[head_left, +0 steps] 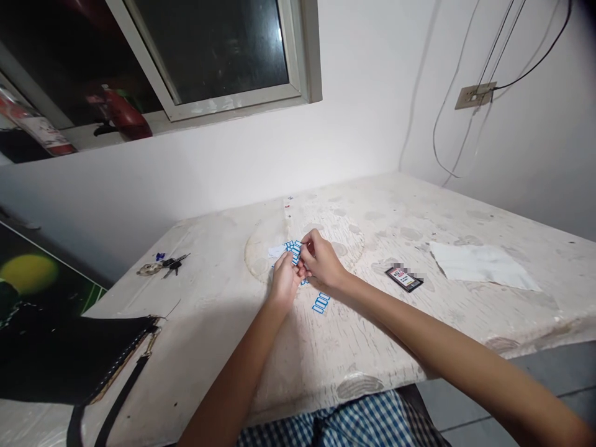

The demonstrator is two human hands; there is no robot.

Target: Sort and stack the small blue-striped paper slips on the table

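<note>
A strip of blue-bordered white labels [294,248] is held up between my two hands over the middle of the table. My left hand [284,284] has its thumb and fingers closed on the near left side of the strip. Bent fingers of my right hand [322,261] pinch at its right edge, and the fingertips partly hide what they grip. Another short piece of the blue-bordered labels [321,303] lies on the table just below my right wrist. Behind the left fingers, a small white paper piece [275,251] shows in part.
On the right lie a small dark-edged card or packet [404,278] and a white cloth or paper sheet [484,266]. Keys [174,265] and a black bag with a strap [79,354] are at the left. A wall and window [209,56] stand behind the table [223,347].
</note>
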